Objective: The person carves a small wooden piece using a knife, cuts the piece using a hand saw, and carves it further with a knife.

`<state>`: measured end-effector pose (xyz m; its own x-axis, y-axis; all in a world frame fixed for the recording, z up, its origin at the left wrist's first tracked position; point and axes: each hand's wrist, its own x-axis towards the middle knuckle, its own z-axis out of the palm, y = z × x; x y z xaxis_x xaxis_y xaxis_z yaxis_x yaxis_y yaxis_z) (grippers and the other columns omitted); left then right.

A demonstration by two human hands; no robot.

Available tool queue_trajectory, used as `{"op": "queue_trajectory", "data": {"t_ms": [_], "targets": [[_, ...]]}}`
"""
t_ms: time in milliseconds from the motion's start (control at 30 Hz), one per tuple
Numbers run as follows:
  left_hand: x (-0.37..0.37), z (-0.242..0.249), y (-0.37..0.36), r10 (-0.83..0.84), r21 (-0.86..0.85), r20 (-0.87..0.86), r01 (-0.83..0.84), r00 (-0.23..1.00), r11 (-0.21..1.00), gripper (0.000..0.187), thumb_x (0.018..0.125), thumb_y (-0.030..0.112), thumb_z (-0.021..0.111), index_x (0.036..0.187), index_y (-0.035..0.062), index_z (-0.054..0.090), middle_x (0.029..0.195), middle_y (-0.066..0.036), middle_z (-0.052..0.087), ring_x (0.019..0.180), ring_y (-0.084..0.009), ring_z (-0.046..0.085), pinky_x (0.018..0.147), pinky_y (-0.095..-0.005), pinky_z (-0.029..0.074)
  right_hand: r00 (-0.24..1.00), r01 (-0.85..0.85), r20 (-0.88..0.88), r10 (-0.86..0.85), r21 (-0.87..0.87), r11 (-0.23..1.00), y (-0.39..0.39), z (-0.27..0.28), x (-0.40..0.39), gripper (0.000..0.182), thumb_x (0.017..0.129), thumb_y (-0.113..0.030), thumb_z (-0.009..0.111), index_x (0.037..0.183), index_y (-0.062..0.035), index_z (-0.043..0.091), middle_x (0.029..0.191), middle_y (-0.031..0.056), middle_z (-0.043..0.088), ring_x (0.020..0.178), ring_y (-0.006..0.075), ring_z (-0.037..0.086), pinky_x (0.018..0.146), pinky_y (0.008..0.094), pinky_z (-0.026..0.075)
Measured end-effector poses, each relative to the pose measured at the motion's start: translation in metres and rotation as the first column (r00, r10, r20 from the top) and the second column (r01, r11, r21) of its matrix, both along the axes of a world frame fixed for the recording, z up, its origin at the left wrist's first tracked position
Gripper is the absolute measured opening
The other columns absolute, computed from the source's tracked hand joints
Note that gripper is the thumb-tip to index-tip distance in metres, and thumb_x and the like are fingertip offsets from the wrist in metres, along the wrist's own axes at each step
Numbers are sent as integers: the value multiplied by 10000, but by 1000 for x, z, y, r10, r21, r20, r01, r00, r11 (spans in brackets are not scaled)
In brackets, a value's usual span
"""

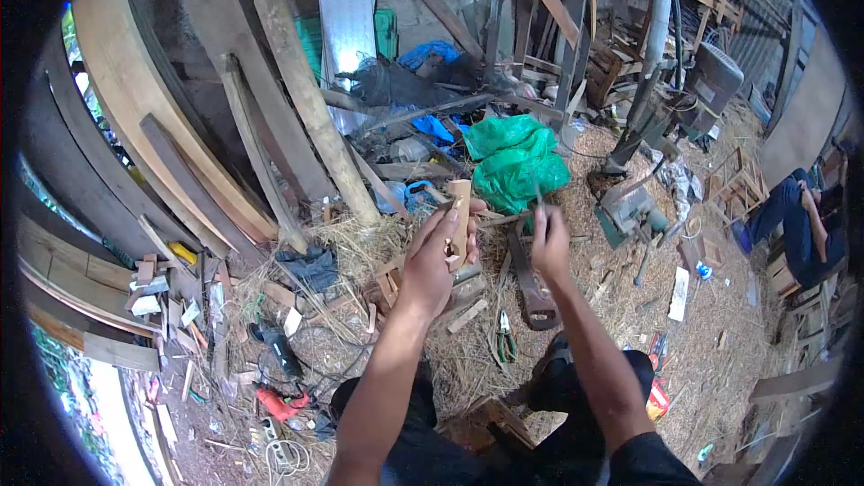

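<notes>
Above the straw, hands: left (430,256) holds wooden piece (460,216), right (549,243) a tool (538,198).

This is a rough woodworking shed. Long planks (135,117) lean against the wall, and wood shavings (720,360) cover the floor. Offcuts (171,306), pliers (505,335) and a power drill (279,400) lie scattered about.

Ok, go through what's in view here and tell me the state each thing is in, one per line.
Left hand: raised, gripping the wooden piece.
Wooden piece: upright in that hand.
Right hand: closed on a thin tool, tool unclear.
Green bag: crumpled on the ground.
Pliers: lying on the straw.
</notes>
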<state>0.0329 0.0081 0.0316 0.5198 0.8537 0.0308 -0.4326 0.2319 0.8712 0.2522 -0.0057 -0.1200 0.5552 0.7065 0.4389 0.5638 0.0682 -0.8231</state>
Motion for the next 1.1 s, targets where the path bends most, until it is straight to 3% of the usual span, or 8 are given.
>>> {"op": "queue_trajectory", "data": {"t_ms": [167, 300, 400, 467, 667, 800, 967, 1100], "targets": [[-9, -10, -8, 43, -35, 34, -42, 998, 999, 227, 976, 214, 522, 1114, 35, 542, 837, -27, 511, 718, -110, 506, 606, -265, 434, 962, -274, 40, 271, 138, 952, -27, 125, -40, 228, 1009, -193, 459, 1097, 1, 538, 797, 117, 599, 700, 232, 583, 662, 345, 467], [-20, -15, -7, 91, -59, 25, -89, 996, 994, 192, 962, 172, 542, 1095, 35, 530, 829, -43, 548, 683, -119, 543, 570, -268, 451, 940, -339, 47, 337, 47, 940, -57, 136, -71, 247, 1002, -155, 468, 1163, 26, 517, 849, 125, 608, 745, 225, 600, 672, 324, 469], [-33, -25, -10, 132, -26, -72, -135, 989, 991, 187, 947, 135, 553, 1090, 19, 525, 844, -60, 574, 618, -119, 557, 522, -252, 445, 856, -451, 305, 418, 42, 892, -56, 116, -77, 237, 972, -117, 527, 1166, 19, 513, 850, 144, 599, 718, 241, 589, 660, 313, 463], [-45, -20, -12, 148, 50, -222, -140, 964, 989, 191, 945, 129, 555, 1090, 10, 521, 841, -60, 577, 580, -113, 548, 508, -242, 440, 842, -523, 149, 519, -14, 852, -55, 119, -85, 238, 950, -87, 561, 1162, 8, 511, 815, 151, 570, 645, 245, 537, 617, 315, 446], [-52, -32, -12, 296, 152, -156, -274, 942, 950, 261, 915, 129, 641, 1081, -23, 509, 854, -63, 601, 581, -77, 562, 498, -218, 444, 885, -465, -8, 466, 50, 884, -39, 116, -98, 186, 957, -90, 543, 1118, 0, 522, 681, 82, 494, 571, 135, 445, 533, 300, 380], [-52, -33, -10, 331, 188, -172, -299, 928, 936, 237, 919, 109, 631, 1077, -17, 508, 844, -51, 598, 589, -63, 544, 509, -211, 443, 830, -528, -205, 519, 11, 849, -33, 112, -96, 221, 1014, -193, 458, 1128, -12, 512, 793, -67, 461, 689, 39, 408, 619, 206, 360], [-54, -35, -10, 308, 205, -195, -268, 931, 941, 138, 933, 85, 586, 1034, 7, 534, 806, -18, 573, 579, -43, 510, 493, -207, 410, 765, -637, 65, 640, -62, 768, -29, 106, -95, 278, 964, -253, 560, 866, 7, 549, 610, 159, 474, 516, 211, 446, 499, 356, 375], [-58, -35, -12, 243, 150, -256, -210, 936, 966, 93, 931, 56, 551, 1014, 14, 545, 764, 14, 554, 558, -35, 484, 476, -217, 371, 728, -654, 88, 679, -205, 728, -34, 114, -92, 256, 955, -243, 568, 858, -9, 532, 605, 193, 476, 505, 336, 480, 499, 407, 384]]}}
